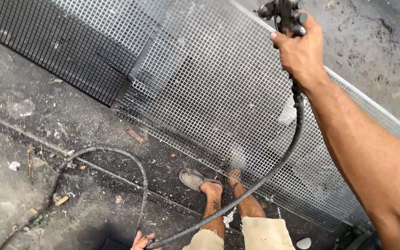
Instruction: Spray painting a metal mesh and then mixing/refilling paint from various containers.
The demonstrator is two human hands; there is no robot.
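The right hand [299,51] is clamped on a spray gun [284,15] above the wire mesh panel [218,92]. The left hand [142,241] is closed around the black hose [274,169]. Even coverage probably wants steady, overlapping passes, with hose slack held off the mesh.

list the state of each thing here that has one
spray gun: gripped in right hand, held above the grid
hose: hanging from the gun, held low by left hand
mesh grid: lying flat, left part black, rest pale
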